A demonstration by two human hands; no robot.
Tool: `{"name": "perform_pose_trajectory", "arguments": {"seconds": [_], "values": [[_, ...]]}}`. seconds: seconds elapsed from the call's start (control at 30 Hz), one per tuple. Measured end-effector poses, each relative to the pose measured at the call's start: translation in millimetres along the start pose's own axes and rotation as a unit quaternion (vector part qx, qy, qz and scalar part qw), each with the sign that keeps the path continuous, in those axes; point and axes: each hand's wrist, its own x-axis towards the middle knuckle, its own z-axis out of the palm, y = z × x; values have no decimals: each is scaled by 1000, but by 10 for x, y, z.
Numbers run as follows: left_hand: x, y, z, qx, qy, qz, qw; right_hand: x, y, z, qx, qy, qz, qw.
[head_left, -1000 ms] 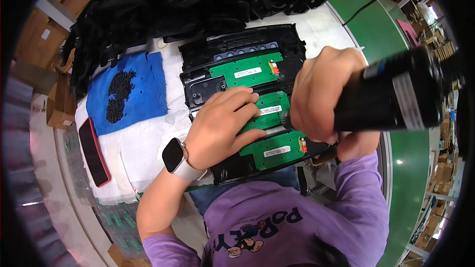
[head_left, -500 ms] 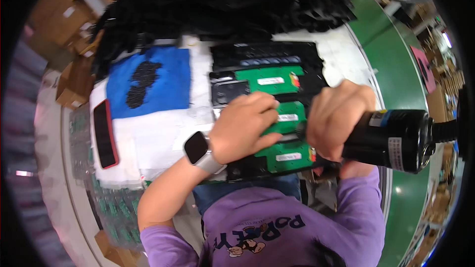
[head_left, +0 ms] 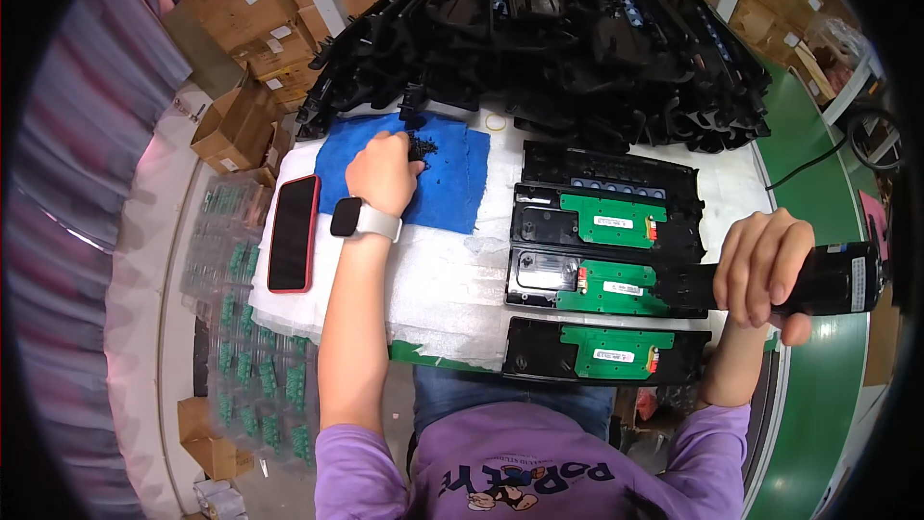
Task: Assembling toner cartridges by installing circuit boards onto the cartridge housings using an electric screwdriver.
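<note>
My left hand is at the heap of small black screws on the blue cloth. Its fingers are curled together and partly hidden, so I cannot make out what is in them. My right hand grips a black electric screwdriver, held sideways with its tip end over the black panels. Green circuit boards lie in three of these panels: an upper one, a middle one partly behind the screwdriver, and a lower one. A further black panel lies behind them.
A large stack of black plastic housings fills the far side. The red-edged phone lies on the white padding at left. Clear trays with green parts stand lower left; cardboard boxes are behind. A cable hangs at right.
My left hand has left the panels and moved left to the screws on the blue cloth. My right hand, with the screwdriver, is now farther right on the panels. The whole view has shifted.
</note>
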Motion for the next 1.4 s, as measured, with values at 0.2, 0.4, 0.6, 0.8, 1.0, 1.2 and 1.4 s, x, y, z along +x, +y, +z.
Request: {"name": "perform_pose_trajectory", "arguments": {"seconds": [0.2, 0.4, 0.6, 0.8, 1.0, 1.2, 1.4], "values": [[49, 82, 44, 14, 59, -5, 998, -26, 58, 23, -24, 17, 17, 999], [114, -74, 31, -18, 101, -2, 995, -68, 89, 15, -50, 35, 36, 997], [-77, 627, -6, -827, -191, -142, 509, -118, 91, 137, -100, 170, -17, 980], [-480, 1184, -18, -797, -384, -84, 458, -172, 61, 94, -92, 187, -65, 976], [-633, 1281, -22, -741, -441, -73, 501, -175, 111, 152, -60, 249, -111, 960], [-618, 1287, -82, -713, -429, -40, 554, -171, 139, 168, -88, 251, -107, 958], [-623, 1300, -97, -706, -433, -28, 560, -161, 167, 194, -90, 268, -105, 954]]}}
